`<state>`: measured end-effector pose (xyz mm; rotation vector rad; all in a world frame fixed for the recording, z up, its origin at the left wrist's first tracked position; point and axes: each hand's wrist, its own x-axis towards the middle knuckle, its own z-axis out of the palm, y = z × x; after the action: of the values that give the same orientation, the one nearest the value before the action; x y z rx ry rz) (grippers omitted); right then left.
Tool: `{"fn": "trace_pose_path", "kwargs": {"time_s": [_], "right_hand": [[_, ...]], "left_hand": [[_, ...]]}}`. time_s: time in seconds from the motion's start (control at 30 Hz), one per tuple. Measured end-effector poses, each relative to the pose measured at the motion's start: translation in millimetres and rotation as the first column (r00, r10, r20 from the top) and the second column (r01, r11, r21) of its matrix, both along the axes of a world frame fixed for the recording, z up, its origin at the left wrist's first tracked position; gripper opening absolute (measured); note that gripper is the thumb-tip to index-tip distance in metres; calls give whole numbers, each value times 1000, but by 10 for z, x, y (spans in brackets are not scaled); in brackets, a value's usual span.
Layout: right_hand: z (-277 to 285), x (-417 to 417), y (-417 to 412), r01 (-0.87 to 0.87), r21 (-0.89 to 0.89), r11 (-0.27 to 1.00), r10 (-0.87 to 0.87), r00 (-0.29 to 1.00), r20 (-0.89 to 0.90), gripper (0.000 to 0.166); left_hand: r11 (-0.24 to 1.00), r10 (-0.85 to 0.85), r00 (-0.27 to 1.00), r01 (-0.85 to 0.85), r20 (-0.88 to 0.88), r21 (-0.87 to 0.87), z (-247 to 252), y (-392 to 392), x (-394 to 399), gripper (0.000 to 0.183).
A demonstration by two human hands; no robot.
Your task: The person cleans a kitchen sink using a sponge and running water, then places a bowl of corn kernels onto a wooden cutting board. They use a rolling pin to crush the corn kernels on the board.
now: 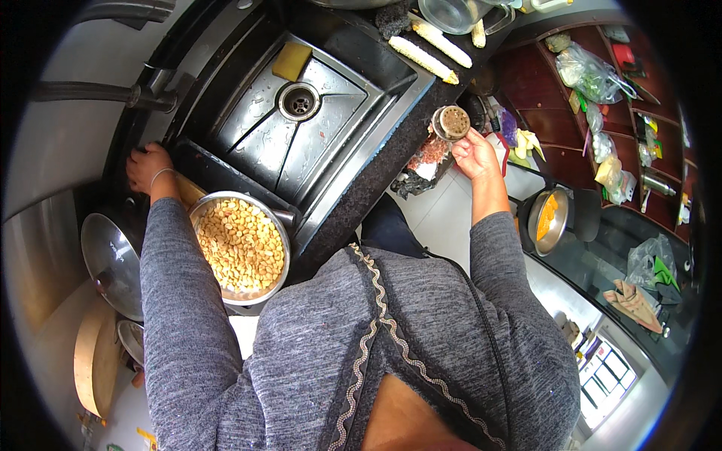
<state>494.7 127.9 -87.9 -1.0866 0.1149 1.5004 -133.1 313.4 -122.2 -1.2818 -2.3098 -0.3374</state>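
Observation:
My right hand (476, 157) grips a small round sink strainer (452, 123) by its edge, with its holed, brownish face towards me. The strainer is above a waste bin lined with a black bag (414, 185), where reddish-brown scraps (431, 153) show. On the far left, my left hand (149, 171) touches the black ledge beside the sink; its fingers are partly hidden. Near that forearm stands a metal bowl (287, 248) full of shelled peanuts (240, 245). The dark sink (333, 141) lies before me, its drain (299, 102) uncovered.
A yellow-green sponge (291, 61) lies in the wet sink. Several bare corn cobs (423, 59) and a clear jug (451, 14) are on the counter's far edge. A glass lid (113, 262) leans at left. On the right is a pan (551, 222) with orange food.

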Motion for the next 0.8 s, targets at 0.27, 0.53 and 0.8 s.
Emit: {"fn": "trace_pose_path", "kwargs": {"time_s": [0.27, 0.53, 0.8], "right_hand": [[259, -6, 201, -96, 71, 993, 88, 990, 107, 10], [611, -1494, 1522, -855, -214, 472, 670, 190, 718, 13], [-867, -2693, 2260, -494, -857, 145, 261, -817, 514, 21]], "left_hand": [[998, 34, 999, -35, -17, -58, -73, 24, -87, 43], [1000, 16, 1000, -16, -5, -1, 31, -38, -3, 43], [995, 51, 994, -42, 98, -94, 89, -19, 37, 47]]}}
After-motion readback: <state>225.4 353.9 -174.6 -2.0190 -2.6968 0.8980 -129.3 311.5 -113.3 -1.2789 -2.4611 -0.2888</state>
